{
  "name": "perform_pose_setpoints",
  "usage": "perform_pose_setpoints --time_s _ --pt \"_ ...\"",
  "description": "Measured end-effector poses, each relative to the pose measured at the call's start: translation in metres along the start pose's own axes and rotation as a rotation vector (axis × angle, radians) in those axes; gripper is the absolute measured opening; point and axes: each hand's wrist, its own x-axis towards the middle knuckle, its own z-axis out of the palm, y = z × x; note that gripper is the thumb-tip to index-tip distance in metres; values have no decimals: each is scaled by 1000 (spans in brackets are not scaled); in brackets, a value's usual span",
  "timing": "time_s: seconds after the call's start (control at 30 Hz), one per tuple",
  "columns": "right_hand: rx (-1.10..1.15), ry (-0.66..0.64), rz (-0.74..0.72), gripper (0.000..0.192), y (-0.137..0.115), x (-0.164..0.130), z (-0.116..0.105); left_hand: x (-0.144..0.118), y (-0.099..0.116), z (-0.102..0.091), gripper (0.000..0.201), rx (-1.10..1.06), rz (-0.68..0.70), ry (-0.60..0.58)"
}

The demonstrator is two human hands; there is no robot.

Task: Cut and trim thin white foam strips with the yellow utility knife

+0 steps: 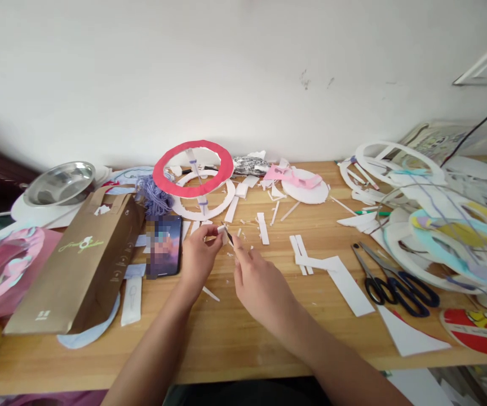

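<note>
Head view. The left hand [199, 255] is raised just above the wooden bench [226, 332], its fingers pinched on a small white foam piece [221, 229]. The right hand [256, 282] meets it from the right, fingers closed around a thin dark-tipped tool [229, 237] whose tip touches that piece. Both are held near the bench's middle, above scattered white scraps.

Just left of the left hand lies a phone [165, 245], screen up, beside a brown paper bag [83, 265] lying on its side. Behind the hands a red ring [193, 168] stands propped over a white foam ring [203, 197], with purple yarn [155, 197] to the left. A metal bowl [60, 183] sits at far left. To the right lie white strips [300, 248], black-handled scissors [389, 279] and a pile of coloured foam cut-outs [450, 225].
</note>
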Motion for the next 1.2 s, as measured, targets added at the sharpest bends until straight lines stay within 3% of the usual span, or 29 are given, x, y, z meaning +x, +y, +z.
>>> perform_pose_setpoints --time_s 0.47,0.73,1.2 --pt "31 -17 12 60 2 2 -8 -1 -4 3 14 5 105 -53" --pt "16 -20 -1 61 1 3 -8 -1 -1 8 15 6 58 9" --pt "51 -47 25 58 2 0 -9 4 -7 9 16 -2 69 -34"
